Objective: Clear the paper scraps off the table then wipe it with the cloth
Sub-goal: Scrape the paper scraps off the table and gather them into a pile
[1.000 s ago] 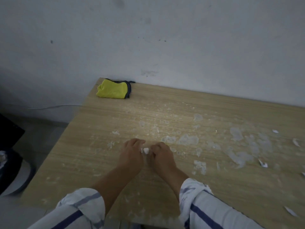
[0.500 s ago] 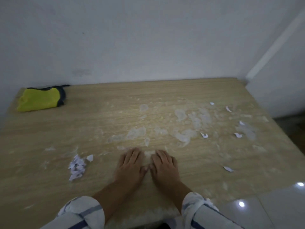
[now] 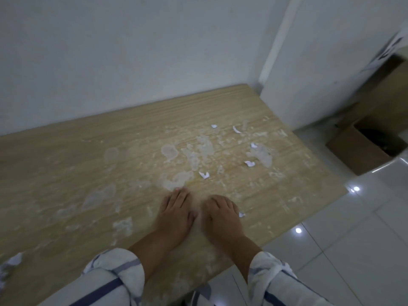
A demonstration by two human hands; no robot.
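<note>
Nearest to the camera, two rolled-up white sleeves with blue stripes are seen at the bottom edge, and the bare forearms are stretched forward over the wooden table. The left hand is laid flat on the table top, palm down, with the fingers spread forward; nothing is held in it. The right hand is placed just beside it, also palm down and released, with the fingers slightly bent. A small paper scrap is seen touching the outer edge of the right hand, lying on the table. At the lower left corner a small heap of scraps is partly cut by the frame edge. Farther on, beyond the fingertips, the surface is covered with pale dried smears, and five more white scraps are scattered there, well apart from each other: one nearest to the hands, then one, one, and the two farthest and. The cloth is not seen in this view. To the right, on the tiled floor, an open cardboard box is standing. Behind the table the white wall is seen.
</note>
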